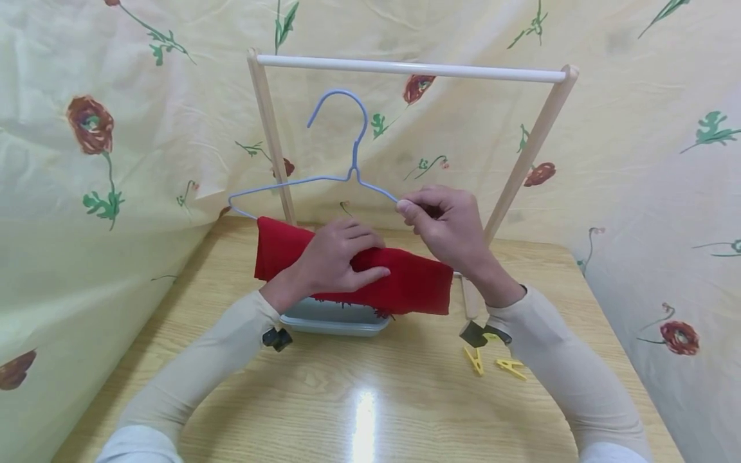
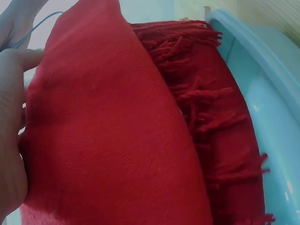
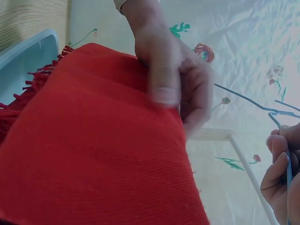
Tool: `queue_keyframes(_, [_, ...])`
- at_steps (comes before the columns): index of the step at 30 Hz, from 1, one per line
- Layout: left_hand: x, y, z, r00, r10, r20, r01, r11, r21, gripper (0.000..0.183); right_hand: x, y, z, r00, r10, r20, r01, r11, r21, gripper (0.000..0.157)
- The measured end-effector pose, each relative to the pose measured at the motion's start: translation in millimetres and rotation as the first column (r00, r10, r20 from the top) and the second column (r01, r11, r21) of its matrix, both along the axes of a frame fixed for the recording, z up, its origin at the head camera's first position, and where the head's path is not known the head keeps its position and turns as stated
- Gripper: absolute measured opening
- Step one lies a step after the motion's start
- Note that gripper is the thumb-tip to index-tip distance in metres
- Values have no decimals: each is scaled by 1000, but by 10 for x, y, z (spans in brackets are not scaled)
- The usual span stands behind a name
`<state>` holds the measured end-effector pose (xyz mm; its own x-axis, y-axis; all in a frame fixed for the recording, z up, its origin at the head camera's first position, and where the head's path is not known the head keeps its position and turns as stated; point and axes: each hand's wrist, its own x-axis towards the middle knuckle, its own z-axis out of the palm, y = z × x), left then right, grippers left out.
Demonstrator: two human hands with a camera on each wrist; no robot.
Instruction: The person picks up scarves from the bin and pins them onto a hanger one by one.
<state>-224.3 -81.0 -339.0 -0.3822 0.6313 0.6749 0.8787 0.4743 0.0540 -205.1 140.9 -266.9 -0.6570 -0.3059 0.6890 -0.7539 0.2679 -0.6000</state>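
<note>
A folded red scarf [image 1: 405, 276] with fringe hangs over the lower bar of a blue wire hanger [image 1: 355, 154]. My left hand [image 1: 341, 254] lies across the scarf's upper edge near its middle, thumb stretched along the front. The right wrist view shows this hand blurred, its thumb over the red cloth and its fingers beyond the edge. With thumb and fingers, my right hand [image 1: 442, 222] pinches the hanger's right shoulder. The hanger's hook stands upward, and most of its lower bar is hidden by the scarf. Dark red fringe [image 2: 201, 93] shows behind the front fold.
Under the scarf stands a light blue basin [image 1: 336, 328] on the wooden table [image 1: 324, 411]. Behind the hanger rises a wooden rack with a white top rail [image 1: 405, 66]. A yellow clothespin [image 1: 475, 361] and a second yellow clothespin [image 1: 512, 368] lie near my right wrist.
</note>
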Motion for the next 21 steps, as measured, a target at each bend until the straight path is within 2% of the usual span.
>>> queue_keyframes(3, [-3, -20, -12, 1000, -14, 9, 15, 997, -77, 46, 2, 2, -2, 1000, -1, 1, 1, 1000, 6, 5])
queue_keyframes(6, [-1, -32, -17, 999, -18, 26, 21, 995, -103, 42, 10, 0, -6, 1000, 0, 0, 0, 1000, 15, 5])
queue_keyframes(10, [-15, -29, -32, 999, -52, 13, 52, 996, -69, 35, 13, 11, -12, 1000, -4, -1, 4, 1000, 17, 5])
queue_keyframes(14, [-44, -16, -46, 996, -88, 1, 88, 996, 6, 33, 15, 21, -18, 1000, 5, -4, -5, 1000, 27, 5])
queue_keyframes(17, [-55, 2, -36, 998, -64, 6, 63, 995, 79, 32, 30, 14, -13, 1000, 19, -6, -19, 999, 43, 5])
queue_keyframes(21, [-59, 27, 1, 999, 31, 17, -33, 989, 142, 30, 53, 10, 3, 1000, 25, -18, -23, 998, 55, 6])
